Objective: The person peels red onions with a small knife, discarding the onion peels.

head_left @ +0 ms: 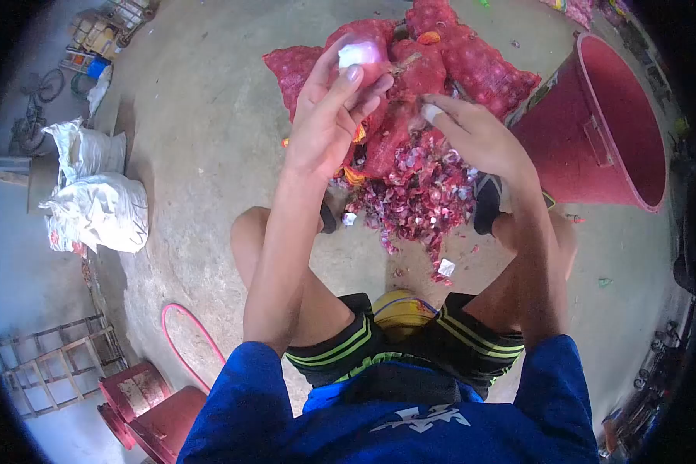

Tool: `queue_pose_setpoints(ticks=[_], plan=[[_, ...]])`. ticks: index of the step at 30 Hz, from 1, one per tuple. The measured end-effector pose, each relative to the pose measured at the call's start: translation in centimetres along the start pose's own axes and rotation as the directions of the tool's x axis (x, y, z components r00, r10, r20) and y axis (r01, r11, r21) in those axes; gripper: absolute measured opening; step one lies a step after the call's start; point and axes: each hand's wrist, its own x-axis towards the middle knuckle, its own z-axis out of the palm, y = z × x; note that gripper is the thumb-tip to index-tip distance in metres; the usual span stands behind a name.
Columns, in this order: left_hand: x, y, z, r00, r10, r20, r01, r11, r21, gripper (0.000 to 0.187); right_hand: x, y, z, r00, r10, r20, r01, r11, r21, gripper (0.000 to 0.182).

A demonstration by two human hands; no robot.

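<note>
Left hand (329,116) is holding the onion (365,52), partly bared, some skin remaining. Right hand (481,138) is hovering nearby; can't tell its grip. Loose skins (421,193) are littering floor (201,147); net sacks (483,69) are bulging.

The onion (370,53) is round and purple-pink, with a bright white patch facing up; it rests in the upturned fingers of the left hand (331,108), its dry stem end pointing toward the right hand (475,135). Reddish-purple skins (421,193) lie in a loose, ragged heap on the floor, just beside red mesh sacks (475,66) that bulge with more onions and lean against one another.
</note>
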Motion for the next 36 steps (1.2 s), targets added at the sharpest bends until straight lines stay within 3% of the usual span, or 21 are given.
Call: queue_pose_setpoints(ticks=[4, 5, 7, 9, 11, 13, 15, 17, 19, 21, 22, 27, 32, 34, 36], plan=[[0.0, -0.2, -0.9, 0.999, 0.02, 0.033, -0.017, 0.996, -0.09, 0.065, -0.3, -0.5, -2.2, 0.992, 0.017, -0.127, -0.011, 0.999, 0.052, 0.049], [0.1, -0.3, -1.0, 0.999, 0.036, 0.015, -0.035, 0.998, -0.044, 0.066, -0.1, 0.0, -2.3, 0.992, 0.012, -0.129, -0.006, 0.999, 0.05, 0.049], [0.3, 0.0, -0.7, 0.998, 0.058, 0.001, -0.058, 0.998, 0.005, 0.067, 0.4, 1.0, -2.5, 0.951, -0.153, -0.267, 0.186, 0.977, 0.101, 0.049], [0.1, -0.1, -0.3, 0.994, 0.106, 0.005, -0.107, 0.991, 0.086, 0.068, 0.1, 1.4, -3.0, 0.952, -0.133, -0.276, 0.18, 0.972, 0.153, 0.048], [0.2, -0.2, -0.1, 0.99, 0.141, -0.014, -0.138, 0.984, 0.111, 0.068, -0.4, 1.2, -4.1, 0.951, -0.034, -0.308, 0.028, 0.999, -0.023, 0.047], [0.3, -0.4, 0.0, 0.984, 0.174, -0.032, -0.168, 0.976, 0.135, 0.069, -0.7, 0.7, -4.7, 0.959, -0.081, -0.271, 0.048, 0.99, -0.129, 0.046], [0.3, -0.5, 0.1, 0.973, 0.23, -0.037, -0.208, 0.929, 0.306, 0.069, -0.8, 0.0, -4.4, 0.966, -0.127, -0.225, 0.073, 0.97, -0.232, 0.046], [0.3, -0.6, 0.4, 0.972, 0.229, -0.056, -0.2, 0.926, 0.321, 0.069, -0.7, -2.1, -2.7, 0.904, -0.314, -0.29, 0.308, 0.949, -0.065, 0.043], [0.3, -0.9, 0.5, 0.971, 0.228, -0.077, -0.19, 0.923, 0.336, 0.07, -1.0, -3.4, -2.1, 0.894, -0.338, -0.293, 0.342, 0.939, -0.039, 0.041], [0.5, -1.1, 0.8, 0.941, 0.337, -0.043, -0.289, 0.86, 0.42, 0.07, -1.1, -3.9, -1.8, 0.927, -0.309, -0.21, 0.324, 0.945, 0.039, 0.04], [0.6, -1.2, 1.0, 0.94, 0.339, -0.044, -0.291, 0.86, 0.419, 0.07, -0.6, -3.5, -0.9, 0.859, -0.42, -0.294, 0.435, 0.9, -0.015, 0.039], [0.6, -1.2, 1.3, 0.899, 0.437, 0.005, -0.363, 0.741, 0.565, 0.07, -0.2, -3.5, -0.2, 0.856, -0.431, -0.287, 0.433, 0.899, -0.061, 0.038], [0.6, -1.2, 1.4, 0.901, 0.433, -0.012, -0.345, 0.734, 0.585, 0.068, -0.2, -3.3, 0.3, 0.886, -0.358, -0.294, 0.358, 0.932, -0.058, 0.039], [0.7, -1.1, 1.2, 0.904, 0.427, -0.013, -0.338, 0.734, 0.59, 0.067, -0.2, -3.3, 0.4, 0.871, -0.383, -0.307, 0.357, 0.924, -0.139, 0.038], [0.8, -0.9, 1.3, 0.893, 0.446, 0.063, -0.359, 0.619, 0.699, 0.063, -0.2, -3.2, 0.8, 0.904, -0.297, -0.308, 0.299, 0.953, -0.043, 0.037]])
